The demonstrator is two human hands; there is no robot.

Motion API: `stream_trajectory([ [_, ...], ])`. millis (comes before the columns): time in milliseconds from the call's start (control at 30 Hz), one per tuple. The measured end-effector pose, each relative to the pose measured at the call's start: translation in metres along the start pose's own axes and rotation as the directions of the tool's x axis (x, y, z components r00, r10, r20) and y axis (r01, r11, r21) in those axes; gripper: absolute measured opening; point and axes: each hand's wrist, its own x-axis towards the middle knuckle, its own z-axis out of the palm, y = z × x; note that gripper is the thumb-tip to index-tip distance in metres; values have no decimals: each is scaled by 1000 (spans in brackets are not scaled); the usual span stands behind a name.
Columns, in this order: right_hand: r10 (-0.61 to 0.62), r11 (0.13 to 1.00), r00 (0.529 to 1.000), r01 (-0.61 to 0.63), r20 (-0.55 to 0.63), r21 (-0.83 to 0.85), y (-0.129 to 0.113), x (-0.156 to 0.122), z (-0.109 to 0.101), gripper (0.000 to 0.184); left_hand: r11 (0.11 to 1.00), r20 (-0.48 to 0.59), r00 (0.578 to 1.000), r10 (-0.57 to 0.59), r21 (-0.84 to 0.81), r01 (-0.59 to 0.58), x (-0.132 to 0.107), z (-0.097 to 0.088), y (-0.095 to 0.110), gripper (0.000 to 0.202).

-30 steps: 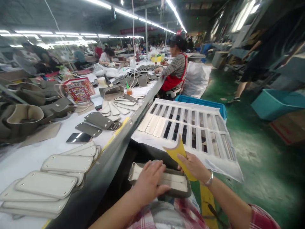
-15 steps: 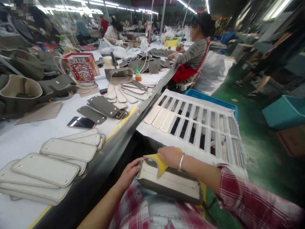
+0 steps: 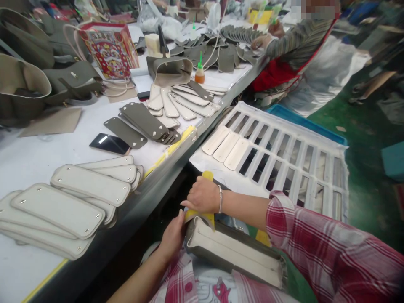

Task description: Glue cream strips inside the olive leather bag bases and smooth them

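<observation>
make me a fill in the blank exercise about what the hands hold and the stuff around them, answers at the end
1. The right hand grips a flat piece coloured ____.
2. A bracelet circles the person's ____ wrist.
3. Exactly ____ cream panels lie on the slatted rack.
4. The nearest bottle has a ____ spout.

Missing words: yellow; right; three; green.

A workshop: the long bench (image 3: 74, 141) carries fanned stacks of cream panels (image 3: 58, 210), piles of grey cut pieces (image 3: 226, 63) and a green-nozzled bottle (image 3: 199, 76), and a co-worker (image 3: 292, 44) sits farther along its edge.
</observation>
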Motion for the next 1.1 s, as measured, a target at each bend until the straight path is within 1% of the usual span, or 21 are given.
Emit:
stream_trajectory([
  [67, -15, 1000, 999, 16, 39, -20, -1, 2, 1, 49, 994, -59, 998, -8, 104, 14, -5, 0, -8, 54],
  [133, -58, 992, 993, 68, 101, -104, -1, 3, 2, 51, 982, -143, 989, 24, 188, 4, -9, 2, -20, 50],
  [200, -113, 976, 984, 136, 137, -167, -2, 3, 2, 54, 970, -212, 970, 118, 231, -68, -12, 5, -32, 47],
  [267, -147, 967, 979, 173, 144, -188, -3, 1, 1, 57, 952, -239, 945, 224, 263, -159, -14, 8, -41, 44],
  [300, -148, 965, 978, 175, 144, -197, -3, 0, 1, 59, 944, -240, 936, 257, 271, -189, -15, 9, -43, 43],
  [367, -132, 965, 981, 160, 144, -207, -5, -3, 0, 60, 946, -238, 934, 265, 254, -203, -17, 11, -42, 40],
  [467, -111, 971, 982, 140, 155, -195, -6, -8, -1, 61, 975, -238, 953, 187, 166, -150, -19, 13, -36, 37],
  [567, -74, 977, 983, 105, 170, -183, -6, -12, -2, 59, 993, -229, 969, 95, 88, -77, -19, 13, -32, 37],
  [667, -22, 981, 981, 59, 195, -186, -6, -16, -2, 57, 1000, -219, 976, 19, 14, -16, -17, 13, -29, 36],
  [733, 25, 982, 977, 15, 210, -189, -6, -19, -1, 57, 999, -186, 982, -11, -37, 4, -14, 13, -23, 36],
  [833, 119, 980, 971, -80, 208, -184, -9, -27, 1, 58, 997, -98, 995, -16, -79, 8, -10, 13, -10, 38],
  [933, 207, 970, 959, -177, 191, -165, -13, -37, 4, 57, 993, -3, 1000, 16, -113, -16, -8, 14, 2, 37],
  [1067, 280, 956, 940, -256, 193, -141, -18, -49, 5, 56, 993, 9, 997, 72, -90, -71, -5, 15, 9, 37],
  [1100, 289, 954, 937, -265, 195, -141, -19, -51, 5, 56, 993, 26, 996, 82, -87, -79, -5, 15, 11, 38],
])
